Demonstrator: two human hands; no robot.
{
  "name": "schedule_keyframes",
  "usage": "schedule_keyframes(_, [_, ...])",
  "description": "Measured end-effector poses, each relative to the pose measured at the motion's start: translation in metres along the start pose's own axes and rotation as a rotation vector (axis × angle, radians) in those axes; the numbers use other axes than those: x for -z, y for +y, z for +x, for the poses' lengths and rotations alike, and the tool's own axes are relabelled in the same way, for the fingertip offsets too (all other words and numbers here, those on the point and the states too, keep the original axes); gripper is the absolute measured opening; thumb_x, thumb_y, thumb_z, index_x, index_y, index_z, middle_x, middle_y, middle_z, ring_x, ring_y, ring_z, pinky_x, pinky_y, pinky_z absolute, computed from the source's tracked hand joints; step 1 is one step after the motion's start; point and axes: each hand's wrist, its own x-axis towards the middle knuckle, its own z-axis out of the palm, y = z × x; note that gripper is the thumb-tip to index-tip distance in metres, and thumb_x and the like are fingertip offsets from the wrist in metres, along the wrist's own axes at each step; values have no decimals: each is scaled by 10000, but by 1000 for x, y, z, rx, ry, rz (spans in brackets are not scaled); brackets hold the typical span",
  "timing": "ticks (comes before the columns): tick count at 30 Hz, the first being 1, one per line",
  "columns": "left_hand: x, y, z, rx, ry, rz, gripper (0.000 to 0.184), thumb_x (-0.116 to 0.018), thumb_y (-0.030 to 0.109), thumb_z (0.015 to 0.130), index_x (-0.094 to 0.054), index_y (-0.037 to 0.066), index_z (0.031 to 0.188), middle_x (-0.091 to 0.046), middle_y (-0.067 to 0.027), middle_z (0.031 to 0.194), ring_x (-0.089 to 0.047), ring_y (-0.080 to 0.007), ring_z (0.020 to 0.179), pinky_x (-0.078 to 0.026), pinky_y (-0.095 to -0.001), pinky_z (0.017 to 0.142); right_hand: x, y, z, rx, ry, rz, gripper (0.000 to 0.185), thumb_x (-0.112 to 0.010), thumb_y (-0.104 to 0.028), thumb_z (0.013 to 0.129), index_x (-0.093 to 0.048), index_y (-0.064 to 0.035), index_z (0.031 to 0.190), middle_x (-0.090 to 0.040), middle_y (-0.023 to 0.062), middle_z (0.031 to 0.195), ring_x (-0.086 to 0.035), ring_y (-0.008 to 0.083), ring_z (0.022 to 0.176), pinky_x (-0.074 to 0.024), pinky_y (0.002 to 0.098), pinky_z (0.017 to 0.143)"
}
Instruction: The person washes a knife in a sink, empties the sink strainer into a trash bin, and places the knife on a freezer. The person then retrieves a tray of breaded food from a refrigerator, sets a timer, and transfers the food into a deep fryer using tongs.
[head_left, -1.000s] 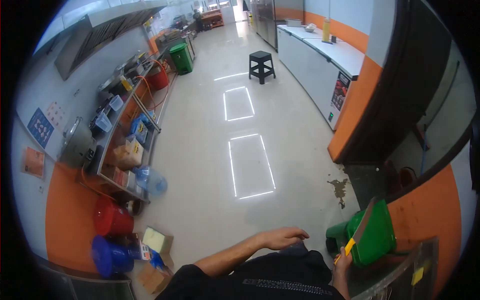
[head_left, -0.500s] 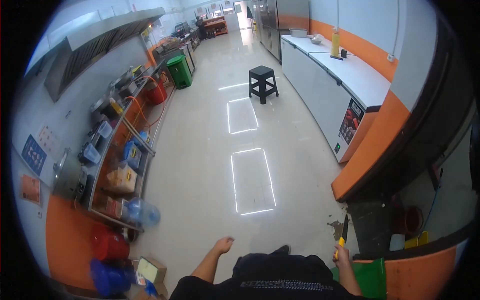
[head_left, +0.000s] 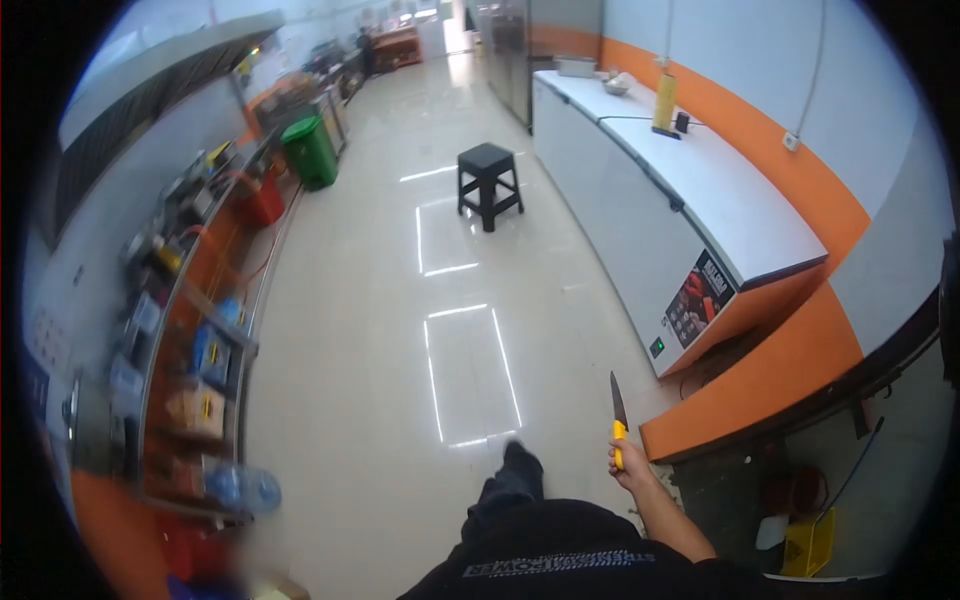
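My right hand (head_left: pixel 630 464) is closed round the yellow handle of a knife (head_left: pixel 619 425), low and right of centre. The dark blade points up and away from me, over the pale floor near the doorway corner. My left hand is out of the frame. Below, my dark shirt shows, and one foot in a dark shoe (head_left: pixel 522 460) is forward on the floor.
A black stool (head_left: pixel 488 180) stands ahead on the shiny floor. On the right runs a long white chest freezer (head_left: pixel 640 200), with a doorway nearer me. Along the left are loaded shelves (head_left: pixel 200 350), a green bin (head_left: pixel 310 152) and a blue-tinted water bottle (head_left: pixel 245 488).
The stool and freezer now appear nearer, and the green bin by my right side has left view. My left hand has dropped out of view. My right hand still holds the knife.
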Motion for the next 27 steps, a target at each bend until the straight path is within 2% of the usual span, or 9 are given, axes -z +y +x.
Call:
schedule_keyframes(6, [196,226,128,-931,276,668,301,-403,262,940,-587,25,969,-636,-138,851,-613,-235,738,-501,-378,639,-64,-109,60,146,78,73,176,-586,-209,839,-470,-94,904,-486,12,688,-425,113,454,-342,240,385])
schedule_keyframes(7, [229,283,132,-412,251,14,362,-358,302,969,-548,8,1060,-633,-114,850,-599,-196,700,-500,-349,633,-70,-130,65,192,103,75,185,-583,-228,849,-473,-94,913,-489,12,685,-427,111,450,-344,239,382])
schedule_keyframes(8, [273,354,106,-579,533,-39,344,-369,282,925,-605,31,930,-641,-112,781,-614,-209,708,-495,-346,639,-78,-155,75,240,124,76,196,-581,-247,860,-476,-93,923,-492,12,683,-429,110,447,-347,239,379])
schedule_keyframes(10, [351,473,60,-726,656,-226,267,-452,215,911,-595,9,1004,-639,-120,811,-609,-170,747,-489,-319,665,-76,-195,91,356,185,25,233,-572,-295,877,-486,-89,943,-500,12,665,-438,104,437,-349,238,371])
schedule_keyframes(15, [409,663,-1,-991,719,-286,282,-461,206,921,-572,-16,1054,-623,-116,816,-595,-177,723,-490,-300,680,-58,-295,134,583,368,-65,278,-570,-347,889,-527,-78,945,-514,11,620,-462,91,433,-365,237,363])
schedule_keyframes(20, [372,695,116,-893,372,-190,290,-442,220,931,-572,3,1072,-626,-98,806,-593,-163,713,-488,-299,648,-13,-398,229,737,523,-191,201,-623,-246,861,-570,-59,914,-524,7,627,-473,76,455,-384,237,378])
schedule_keyframes(23, [322,656,177,-533,231,35,250,-435,213,918,-569,30,1025,-636,-82,799,-603,-170,642,-485,-315,578,13,-466,283,827,554,-191,152,-646,-158,835,-564,-46,899,-507,-7,615,-457,65,451,-369,227,374])
schedule_keyframes(24, [304,659,146,-322,111,24,272,-466,252,901,-563,38,1039,-647,-94,833,-614,-165,672,-490,-331,593,23,-485,304,861,564,-201,143,-642,-150,838,-561,-49,899,-496,-10,606,-445,62,439,-364,223,365])
schedule_keyframes(27, [278,605,168,-289,-171,86,406,-566,301,831,-564,18,1122,-660,-106,978,-644,-194,806,-518,-363,714,56,-540,366,940,571,-333,165,-662,-100,805,-579,-23,924,-502,-13,617,-447,68,465,-358,229,402])
